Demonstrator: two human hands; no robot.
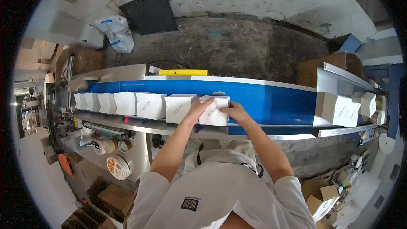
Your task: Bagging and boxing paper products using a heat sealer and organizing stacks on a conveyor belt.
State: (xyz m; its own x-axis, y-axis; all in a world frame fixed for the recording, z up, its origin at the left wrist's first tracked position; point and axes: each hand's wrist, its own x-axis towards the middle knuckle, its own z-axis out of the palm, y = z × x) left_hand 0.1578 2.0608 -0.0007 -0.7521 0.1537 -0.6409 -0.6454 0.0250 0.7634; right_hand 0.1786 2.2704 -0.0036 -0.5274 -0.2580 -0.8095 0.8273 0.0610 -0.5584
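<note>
A white box-shaped pack with dark marks on its face stands at the near side of a blue conveyor belt. My left hand presses along its left side, and my right hand grips its right side, thumb over the front. Directly left of it, close to my left hand, is a similar pack. A row of several more white packs runs on toward the belt's left end. Whether these packs are boxes or wrapped stacks, I cannot tell.
On a metal plate at the right end stand more white packs. A metal rail edges the belt on my side. A yellow bar lies along the far edge. A round tub sits lower left; cardboard boxes lie lower right.
</note>
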